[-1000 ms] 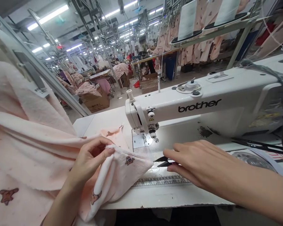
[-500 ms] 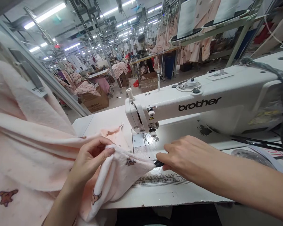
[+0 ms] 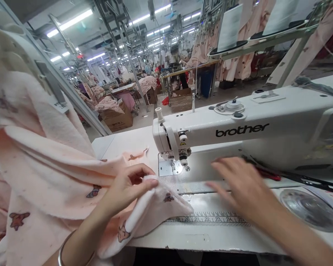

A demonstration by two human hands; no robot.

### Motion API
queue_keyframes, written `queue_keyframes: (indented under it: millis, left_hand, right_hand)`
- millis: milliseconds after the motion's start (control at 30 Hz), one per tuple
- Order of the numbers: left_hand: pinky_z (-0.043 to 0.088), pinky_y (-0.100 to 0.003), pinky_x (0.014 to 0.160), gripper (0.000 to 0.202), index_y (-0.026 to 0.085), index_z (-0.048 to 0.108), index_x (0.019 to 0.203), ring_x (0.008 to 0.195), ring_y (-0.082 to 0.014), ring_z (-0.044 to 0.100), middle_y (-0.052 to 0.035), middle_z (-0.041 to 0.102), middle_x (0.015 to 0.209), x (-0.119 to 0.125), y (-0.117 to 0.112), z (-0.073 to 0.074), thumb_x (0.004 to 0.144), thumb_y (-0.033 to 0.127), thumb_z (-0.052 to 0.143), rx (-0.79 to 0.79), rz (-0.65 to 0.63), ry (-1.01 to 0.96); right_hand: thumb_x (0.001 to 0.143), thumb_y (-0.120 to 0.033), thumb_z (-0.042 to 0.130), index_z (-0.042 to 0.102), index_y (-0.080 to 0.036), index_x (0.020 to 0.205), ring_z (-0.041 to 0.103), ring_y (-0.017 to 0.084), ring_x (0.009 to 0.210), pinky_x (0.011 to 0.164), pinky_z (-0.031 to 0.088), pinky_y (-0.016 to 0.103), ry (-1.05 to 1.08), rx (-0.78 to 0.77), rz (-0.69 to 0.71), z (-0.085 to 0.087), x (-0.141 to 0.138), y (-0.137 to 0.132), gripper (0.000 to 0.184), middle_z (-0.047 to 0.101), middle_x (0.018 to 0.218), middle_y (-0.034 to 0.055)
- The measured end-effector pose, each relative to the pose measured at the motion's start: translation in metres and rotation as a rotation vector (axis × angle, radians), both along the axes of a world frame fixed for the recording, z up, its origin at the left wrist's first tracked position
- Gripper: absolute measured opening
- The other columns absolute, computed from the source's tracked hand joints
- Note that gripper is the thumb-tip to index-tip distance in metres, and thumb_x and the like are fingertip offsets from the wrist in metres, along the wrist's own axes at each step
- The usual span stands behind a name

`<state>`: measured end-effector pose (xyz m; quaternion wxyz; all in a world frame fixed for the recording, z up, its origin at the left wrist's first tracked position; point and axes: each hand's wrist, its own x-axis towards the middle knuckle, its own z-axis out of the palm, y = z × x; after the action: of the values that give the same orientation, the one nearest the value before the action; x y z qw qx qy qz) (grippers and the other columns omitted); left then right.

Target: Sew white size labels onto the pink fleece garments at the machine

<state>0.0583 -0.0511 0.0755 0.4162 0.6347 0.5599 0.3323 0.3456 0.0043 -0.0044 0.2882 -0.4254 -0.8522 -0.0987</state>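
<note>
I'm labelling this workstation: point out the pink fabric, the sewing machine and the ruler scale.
Pink fabric [image 3: 86, 177], head view: its draped spread.
Sewing machine [image 3: 245, 129], head view: lettered arm.
Ruler scale [image 3: 207, 219], head view: middle of its markings.

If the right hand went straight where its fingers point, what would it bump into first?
Probably the white sewing machine head, at its lower part. The right hand is blurred and its depth is hard to judge, so it might pass in front instead.
</note>
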Motion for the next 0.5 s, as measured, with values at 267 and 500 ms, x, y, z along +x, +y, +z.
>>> queue_keyframes:
  millis: [267, 500]
  left_hand:
    - [0.039, -0.019, 0.064, 0.029, 0.015, 0.064, 0.096, 0.073, -0.0103, 0.051, -0.0021, 0.062, 0.083, 0.018, 0.010, 0.002, 0.087, 0.041, 0.055, -0.113, -0.269, 0.176]
    - [0.039, -0.022, 0.060, 0.016, 0.014, 0.063, 0.075, 0.066, -0.0137, 0.057, -0.0013, 0.066, 0.071, -0.010, 0.059, -0.007, 0.083, 0.019, 0.051, 0.137, -0.045, 0.654]
  right_hand:
    - [0.095, -0.014, 0.044, 0.056, -0.019, 0.086, 0.055, 0.015, 0.071, 0.064, 0.044, 0.027, 0.673, -0.306, 0.337, 0.013, -0.075, -0.057, 0.016, 0.057, 0.076, 0.0008]
    - [0.096, -0.037, 0.049, 0.064, -0.020, 0.091, 0.064, 0.021, 0.087, 0.078, 0.052, 0.033, 0.433, 0.000, 0.343, -0.012, -0.057, -0.066, 0.024, 0.067, 0.089, 0.0085]
